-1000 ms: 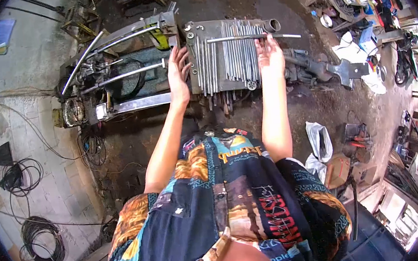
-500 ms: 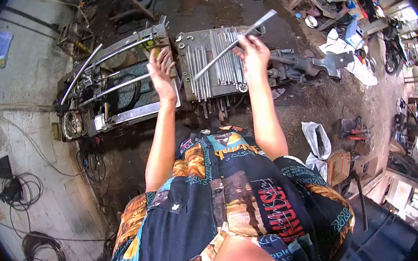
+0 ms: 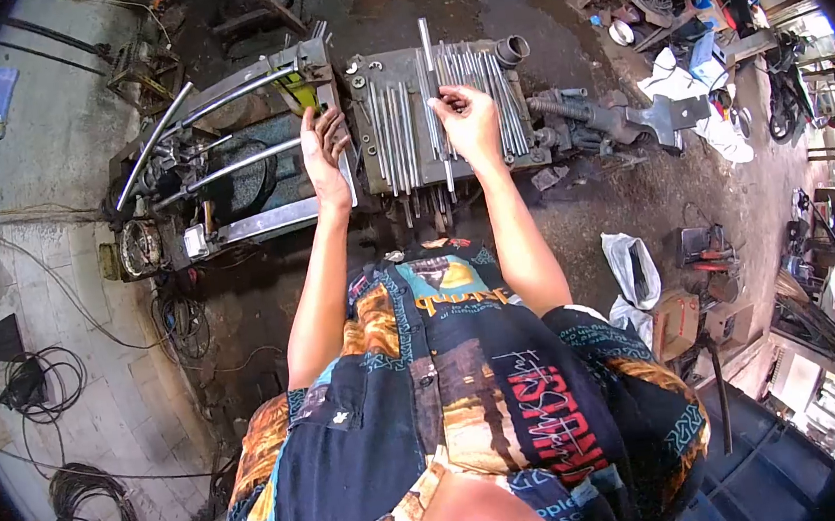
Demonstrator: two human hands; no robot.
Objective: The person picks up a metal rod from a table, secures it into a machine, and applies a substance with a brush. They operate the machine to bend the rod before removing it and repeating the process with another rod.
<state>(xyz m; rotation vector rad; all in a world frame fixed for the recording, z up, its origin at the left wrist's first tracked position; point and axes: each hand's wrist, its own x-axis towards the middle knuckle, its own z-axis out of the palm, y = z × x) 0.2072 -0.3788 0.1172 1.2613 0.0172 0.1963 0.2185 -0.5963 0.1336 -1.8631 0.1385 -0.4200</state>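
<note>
My right hand is closed around a metal rod, which points nearly straight away from me over a dark metal plate. On the plate, one row of rods lies to the left of the held rod, and another row of rods lies to its right. My left hand is held up with fingers apart and nothing in it, by the right end of a long metal machine frame. Small nuts or washers sit along the plate's left edge.
A short metal ring stands at the plate's far right corner. Right of the plate extends a greasy machine shaft. Coiled cable lies at the left, a white sack and cardboard box at the right.
The rod has swung from a diagonal to nearly straight away from me, lining up with the rows. My right hand has moved left and nearer the plate; my left hand has barely shifted.
</note>
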